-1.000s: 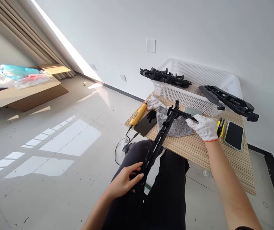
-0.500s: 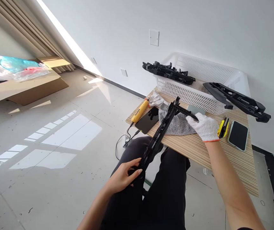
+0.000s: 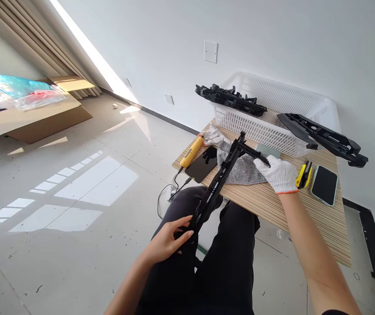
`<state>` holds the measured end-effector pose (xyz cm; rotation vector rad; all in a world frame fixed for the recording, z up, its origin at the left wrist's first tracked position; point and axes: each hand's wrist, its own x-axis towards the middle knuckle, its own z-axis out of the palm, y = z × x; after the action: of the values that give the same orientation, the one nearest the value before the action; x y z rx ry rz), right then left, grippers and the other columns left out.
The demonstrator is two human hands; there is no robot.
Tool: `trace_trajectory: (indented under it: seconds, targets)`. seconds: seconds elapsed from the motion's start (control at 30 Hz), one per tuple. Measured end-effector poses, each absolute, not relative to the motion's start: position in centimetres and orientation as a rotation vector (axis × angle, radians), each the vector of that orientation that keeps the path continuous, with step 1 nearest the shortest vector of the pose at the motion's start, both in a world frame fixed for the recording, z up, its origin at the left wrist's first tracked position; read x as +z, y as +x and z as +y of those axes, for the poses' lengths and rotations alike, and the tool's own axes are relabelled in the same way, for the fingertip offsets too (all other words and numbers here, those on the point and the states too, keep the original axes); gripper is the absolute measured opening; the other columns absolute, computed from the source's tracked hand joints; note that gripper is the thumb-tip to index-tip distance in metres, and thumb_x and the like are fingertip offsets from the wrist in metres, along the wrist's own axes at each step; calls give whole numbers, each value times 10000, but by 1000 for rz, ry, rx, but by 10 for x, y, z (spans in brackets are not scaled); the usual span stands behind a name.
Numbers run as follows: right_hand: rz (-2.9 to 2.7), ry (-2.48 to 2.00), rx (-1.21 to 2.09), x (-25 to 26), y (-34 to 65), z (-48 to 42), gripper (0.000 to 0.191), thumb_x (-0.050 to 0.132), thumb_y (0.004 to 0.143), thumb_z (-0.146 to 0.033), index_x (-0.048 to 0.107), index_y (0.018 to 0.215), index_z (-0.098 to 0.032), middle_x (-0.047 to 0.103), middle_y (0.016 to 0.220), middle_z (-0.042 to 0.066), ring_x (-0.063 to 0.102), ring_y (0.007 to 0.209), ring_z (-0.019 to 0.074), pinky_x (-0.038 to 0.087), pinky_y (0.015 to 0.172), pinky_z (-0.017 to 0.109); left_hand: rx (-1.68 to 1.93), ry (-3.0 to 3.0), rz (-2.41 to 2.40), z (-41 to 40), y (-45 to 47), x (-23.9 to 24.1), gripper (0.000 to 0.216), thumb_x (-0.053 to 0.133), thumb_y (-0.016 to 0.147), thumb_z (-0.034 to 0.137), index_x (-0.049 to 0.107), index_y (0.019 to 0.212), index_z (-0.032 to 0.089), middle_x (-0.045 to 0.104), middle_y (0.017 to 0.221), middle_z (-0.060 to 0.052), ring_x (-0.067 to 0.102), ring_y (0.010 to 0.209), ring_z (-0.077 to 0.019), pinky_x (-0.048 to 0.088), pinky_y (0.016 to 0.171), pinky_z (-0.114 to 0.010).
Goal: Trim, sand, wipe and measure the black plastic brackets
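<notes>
A long black plastic part with a side arm at its far end slants from my lap up over the table. My bare left hand is closed around its near end, thumb and fingers on either side. My right hand, in a white knitted glove, grips the tip of the side arm. Below the far end lies a grey cloth. A yellow cutter-like tool with black parts lies just right of the glove.
A white basket at the back carries black plastic parts overhanging its rim. A yellow corded tool, a black phone-like slab, another phone and a white glove lie on the table. A cardboard box stands left.
The view has shifted very slightly. Both hands keep their hold on the black plastic part, with barely any movement.
</notes>
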<state>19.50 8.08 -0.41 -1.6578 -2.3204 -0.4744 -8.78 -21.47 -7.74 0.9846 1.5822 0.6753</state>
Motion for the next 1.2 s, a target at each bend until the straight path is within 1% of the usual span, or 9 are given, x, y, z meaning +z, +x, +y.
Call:
trace_trajectory:
  seconds: [0.4, 0.57, 0.73, 0.8, 0.87, 0.97, 1.0, 1.1, 1.2]
  targets:
    - [-2143, -1709, -455, -14, 192, 77, 675, 363, 918, -727, 682, 751, -157, 633, 593, 114, 555, 556, 211, 167, 557, 302, 758, 1069, 1612, -193, -81, -79, 658, 596, 886, 596, 546, 1395, 182, 634, 1232, -150, 668, 1004, -286, 601, 507, -267]
    - [-1902, -1752, -461, -14, 206, 52, 606, 433, 896, -712, 636, 681, -184, 585, 555, 82, 502, 522, 188, 200, 541, 295, 840, 1082, 1541, -187, -59, -72, 549, 545, 916, 597, 537, 1315, 221, 613, 1250, -124, 663, 861, -196, 515, 481, -211]
    - [-1853, -1698, -370, -10, 225, -9, 576, 445, 887, -702, 628, 674, -200, 601, 561, 98, 537, 534, 206, 301, 538, 308, 829, 1014, 1429, -183, -42, -77, 570, 563, 903, 590, 488, 1334, 224, 556, 1287, -136, 632, 1071, -268, 528, 488, -207]
    - [-1951, -1660, -308, -12, 227, -41, 559, 485, 862, -712, 642, 687, -204, 613, 561, 95, 551, 533, 206, 330, 544, 312, 841, 1008, 1385, -182, -39, -79, 589, 608, 887, 562, 488, 1337, 201, 544, 1320, -159, 610, 1139, -295, 571, 573, -254]
    - [-2088, -1640, -274, -16, 226, -70, 577, 545, 802, -769, 626, 654, -216, 587, 519, 65, 543, 508, 192, 326, 537, 305, 861, 1074, 1352, -182, -39, -78, 608, 680, 859, 501, 500, 1347, 186, 558, 1345, -170, 573, 1229, -319, 597, 809, -360]
    - [-2291, -1570, -278, -20, 222, -101, 632, 566, 762, -825, 560, 575, -221, 531, 461, 23, 502, 457, 153, 272, 504, 287, 872, 1193, 1300, -185, -44, -70, 647, 729, 844, 404, 491, 1411, 202, 590, 1372, -151, 478, 1377, -334, 417, 1125, -477]
    - [-2327, -1528, -304, -20, 220, -108, 640, 562, 772, -820, 536, 554, -219, 513, 446, 12, 485, 442, 141, 256, 495, 282, 877, 1206, 1275, -187, -46, -68, 662, 731, 846, 390, 483, 1432, 210, 592, 1383, -145, 465, 1393, -335, 388, 1146, -481]
    - [-2347, -1399, -396, -17, 212, -119, 624, 593, 794, -762, 486, 513, -215, 476, 416, -10, 451, 414, 119, 232, 478, 269, 932, 1181, 1183, -191, -48, -62, 698, 738, 848, 390, 467, 1471, 230, 606, 1382, -140, 542, 1318, -326, 449, 1088, -450]
    - [-2355, -1337, -404, -15, 205, -122, 607, 605, 794, -724, 462, 493, -216, 453, 405, -19, 439, 401, 108, 219, 466, 260, 985, 1130, 1120, -195, -45, -63, 693, 737, 856, 398, 471, 1474, 231, 682, 1253, -123, 640, 1175, -288, 504, 1012, -416]
